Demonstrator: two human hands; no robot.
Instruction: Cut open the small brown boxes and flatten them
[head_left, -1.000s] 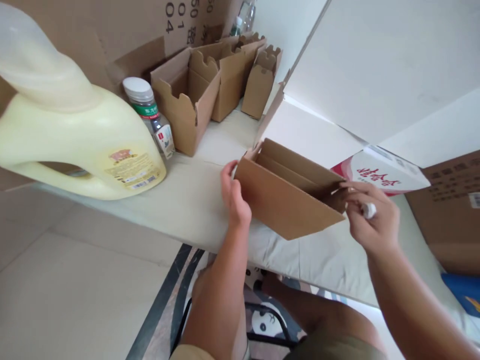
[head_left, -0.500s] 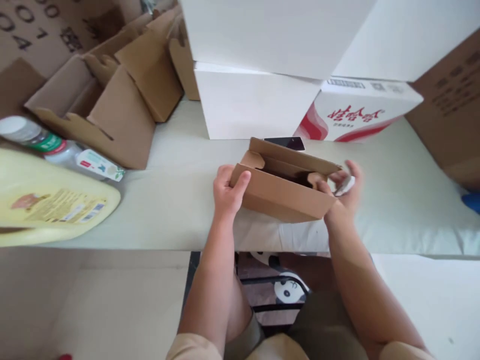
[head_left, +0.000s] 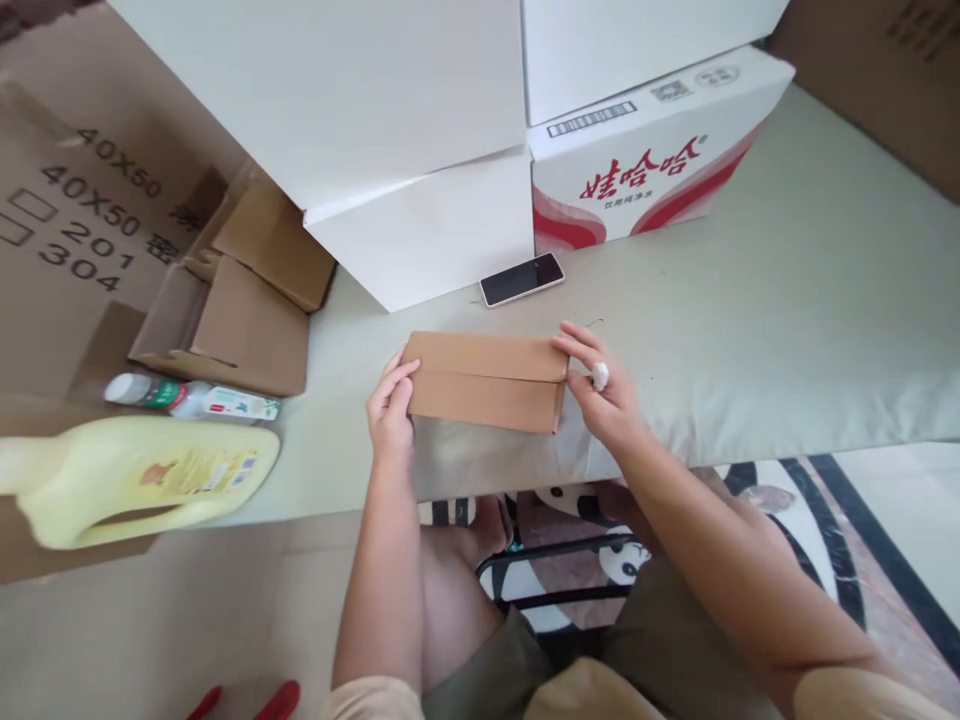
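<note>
A small brown cardboard box [head_left: 487, 388] lies near the front of the cloth-covered surface, its two long top flaps folded down so they meet along a seam. My left hand [head_left: 391, 412] grips its left end, thumb in front and fingers behind. At the right end, my right hand [head_left: 609, 395] holds the corner between thumb and fingertips. A small white object [head_left: 600, 376] sits among the right hand's fingers; its kind is unclear. Just behind the box lies a phone [head_left: 523, 280] with a dark screen. The inside of the box is hidden.
White cartons [head_left: 427, 235] are stacked at the back, beside a red-and-white carton [head_left: 637, 185]. On the left are open cardboard boxes [head_left: 255, 330], a clear bottle [head_left: 191, 397] and a yellow jug [head_left: 150, 475]. The pale cloth [head_left: 750, 330] ends in a front edge above my knees.
The box's top flaps have gone from standing open to folded down. My right hand has come out of the opening to the right end. The view has turned, too.
</note>
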